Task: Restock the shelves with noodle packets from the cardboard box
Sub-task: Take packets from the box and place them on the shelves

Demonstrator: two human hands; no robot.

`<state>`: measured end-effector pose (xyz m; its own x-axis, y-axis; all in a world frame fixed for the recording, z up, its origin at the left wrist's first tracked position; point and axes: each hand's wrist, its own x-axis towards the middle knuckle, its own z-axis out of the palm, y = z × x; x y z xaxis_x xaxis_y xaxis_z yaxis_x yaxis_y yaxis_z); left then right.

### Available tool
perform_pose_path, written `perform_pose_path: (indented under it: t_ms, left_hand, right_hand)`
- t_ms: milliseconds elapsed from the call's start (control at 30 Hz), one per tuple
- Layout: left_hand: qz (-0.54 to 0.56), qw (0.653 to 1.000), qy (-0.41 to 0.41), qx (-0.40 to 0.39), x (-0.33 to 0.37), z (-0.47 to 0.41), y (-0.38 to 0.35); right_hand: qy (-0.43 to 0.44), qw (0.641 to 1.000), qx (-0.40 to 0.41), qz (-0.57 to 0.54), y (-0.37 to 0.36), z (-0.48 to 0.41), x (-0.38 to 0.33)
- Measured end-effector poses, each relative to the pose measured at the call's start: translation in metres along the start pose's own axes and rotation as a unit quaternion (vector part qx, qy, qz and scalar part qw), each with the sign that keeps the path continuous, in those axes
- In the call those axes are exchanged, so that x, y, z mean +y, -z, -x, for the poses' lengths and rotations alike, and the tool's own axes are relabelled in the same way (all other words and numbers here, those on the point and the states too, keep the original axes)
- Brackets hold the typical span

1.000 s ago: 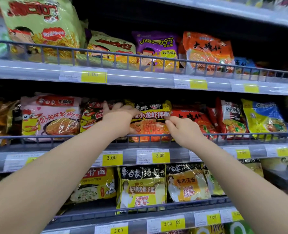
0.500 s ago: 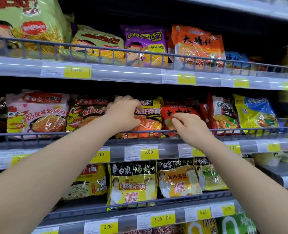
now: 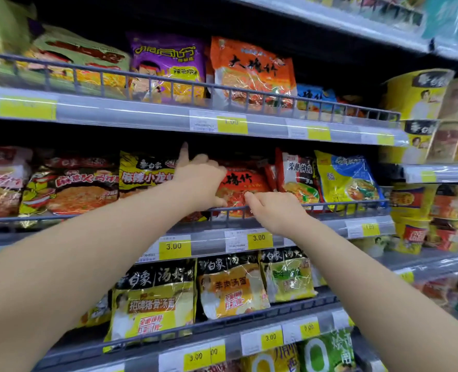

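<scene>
A red-orange noodle packet [image 3: 245, 181] stands on the middle shelf behind the wire rail [image 3: 330, 206]. My left hand [image 3: 199, 181] grips the packet's left edge, thumb low and fingers over the top, with one finger pointing straight up. My right hand [image 3: 275, 212] reaches over the rail, its curled fingers pinching the packet's lower front. To the left stands a black-and-yellow noodle packet [image 3: 144, 173], partly hidden by my left wrist. The cardboard box is out of view.
Noodle packets fill the row: a white-and-red one [image 3: 299, 178] and a yellow-blue one [image 3: 346, 181] to the right. The upper shelf [image 3: 142, 116] holds purple and orange packets. Yellow cup noodles [image 3: 421, 95] are stacked at the far right. More packets sit on the lower shelf [image 3: 249, 320].
Both hands have shifted right, from the black-and-yellow packet to the red-orange one. The view has moved right and closer to the shelves.
</scene>
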<state>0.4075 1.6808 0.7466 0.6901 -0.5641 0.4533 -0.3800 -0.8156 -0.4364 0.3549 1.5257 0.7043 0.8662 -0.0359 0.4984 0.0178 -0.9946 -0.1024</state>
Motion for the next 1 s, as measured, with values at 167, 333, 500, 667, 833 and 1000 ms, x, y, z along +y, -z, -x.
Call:
perform_pose_path:
  t_ms: [167, 333, 500, 667, 833, 1000]
  left_hand:
    - [0.001, 0.998, -0.002, -0.062, 0.002, -0.014, -0.004]
    - [-0.034, 0.998, 0.016, -0.049, 0.009, -0.022, 0.000]
    - [0.132, 0.990, -0.022, 0.048, 0.016, -0.031, -0.001]
    - [0.285, 0.957, -0.020, 0.053, 0.055, -0.049, 0.006]
    - [0.330, 0.938, 0.089, 0.057, 0.087, -0.078, 0.013]
    - [0.325, 0.920, 0.221, 0.011, 0.116, -0.113, 0.022]
  right_hand:
    - [0.019, 0.999, -0.042, -0.010, -0.004, -0.010, -0.015]
    - [0.024, 0.999, -0.015, -0.032, -0.004, -0.002, -0.006]
    - [0.018, 0.990, 0.122, -0.073, 0.012, 0.011, 0.025]
    - [-0.048, 0.983, 0.164, -0.059, 0.020, 0.020, 0.075]
    - [-0.041, 0.981, 0.187, 0.022, 0.024, 0.009, 0.145]
    - [-0.008, 0.991, 0.121, 0.055, 0.024, -0.019, 0.195]
